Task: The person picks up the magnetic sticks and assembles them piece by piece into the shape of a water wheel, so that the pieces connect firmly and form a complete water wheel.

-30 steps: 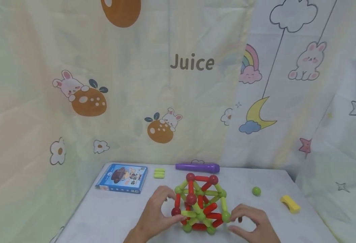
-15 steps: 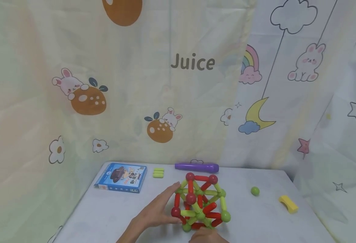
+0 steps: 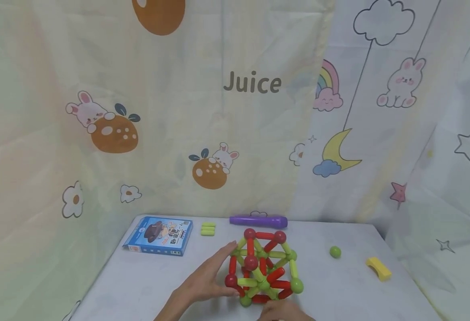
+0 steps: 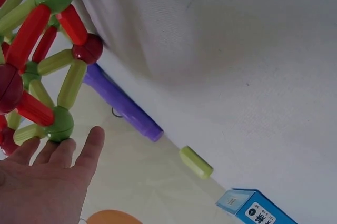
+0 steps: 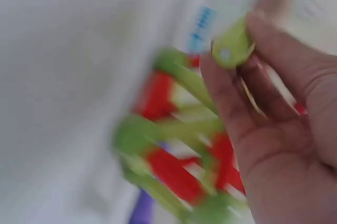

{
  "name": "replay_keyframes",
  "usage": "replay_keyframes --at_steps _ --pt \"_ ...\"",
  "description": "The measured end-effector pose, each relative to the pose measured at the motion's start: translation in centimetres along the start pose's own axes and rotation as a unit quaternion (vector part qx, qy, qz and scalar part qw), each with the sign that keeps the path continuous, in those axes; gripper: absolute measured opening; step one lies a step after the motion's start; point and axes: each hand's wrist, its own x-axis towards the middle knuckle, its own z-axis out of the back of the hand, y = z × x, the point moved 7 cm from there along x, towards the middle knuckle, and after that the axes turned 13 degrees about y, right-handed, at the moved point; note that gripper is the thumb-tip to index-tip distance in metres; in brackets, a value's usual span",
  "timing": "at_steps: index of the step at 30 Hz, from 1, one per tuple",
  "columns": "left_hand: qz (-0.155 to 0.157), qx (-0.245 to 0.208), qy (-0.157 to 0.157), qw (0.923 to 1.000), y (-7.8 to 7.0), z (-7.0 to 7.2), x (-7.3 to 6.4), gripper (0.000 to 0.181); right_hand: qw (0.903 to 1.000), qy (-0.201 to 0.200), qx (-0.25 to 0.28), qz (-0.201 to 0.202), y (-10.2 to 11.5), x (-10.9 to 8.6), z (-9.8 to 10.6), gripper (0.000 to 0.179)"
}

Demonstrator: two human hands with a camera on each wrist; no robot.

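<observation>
A ball-and-rod frame (image 3: 263, 284) of red and lime magnetic rods joined by red and green balls stands on the table. My left hand (image 3: 204, 278) lies along its left side, thumb low and fingers stretched out; in the left wrist view the fingertips meet a green ball (image 4: 60, 124). Low at the front of the frame is my right hand (image 3: 283, 310), partly cut off by the picture's edge. Between its thumb and fingers it pinches a lime green magnetic rod (image 5: 231, 45), whose round end shows a pale dot. The head view hides that rod behind the hand.
A blue boxed card game (image 3: 160, 235) lies at the back left, with lime rods (image 3: 208, 229) beside it. A purple microphone-shaped stick (image 3: 259, 221) lies along the back edge. To the right are a loose green ball (image 3: 335, 252) and a yellow arched block (image 3: 378, 269).
My right hand has moved from the frame's right side to its lower front, covering a bottom green ball. The left fingers have straightened along the left side. The frame has hardly moved.
</observation>
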Motion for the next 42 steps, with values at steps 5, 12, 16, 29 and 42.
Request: replay_keyframes --at_steps 5,12,16,29,42 --pt "0.004 -0.004 0.005 1.0000 0.1 0.0 0.1 0.112 0.9759 -0.136 0.167 0.036 2.2 -4.3 6.1 0.025" --pt "0.004 -0.001 0.004 1.0000 0.1 -0.1 0.0 0.113 0.9368 -0.318 0.097 -0.110 0.7 -7.0 12.4 0.022" --pt "0.005 -0.007 0.004 1.0000 0.3 -0.1 0.0 0.113 0.9288 -0.324 0.091 -0.156 -1.2 -6.2 13.4 0.023" --pt "0.011 -0.014 0.006 0.9998 0.4 -0.2 0.1 0.112 0.9290 -0.322 0.093 -0.157 -2.6 -4.7 13.8 0.019" --pt "0.006 -0.017 0.005 0.9998 0.7 -0.4 0.2 0.112 0.8493 -0.437 0.186 -0.231 -3.4 -5.6 13.3 0.027"
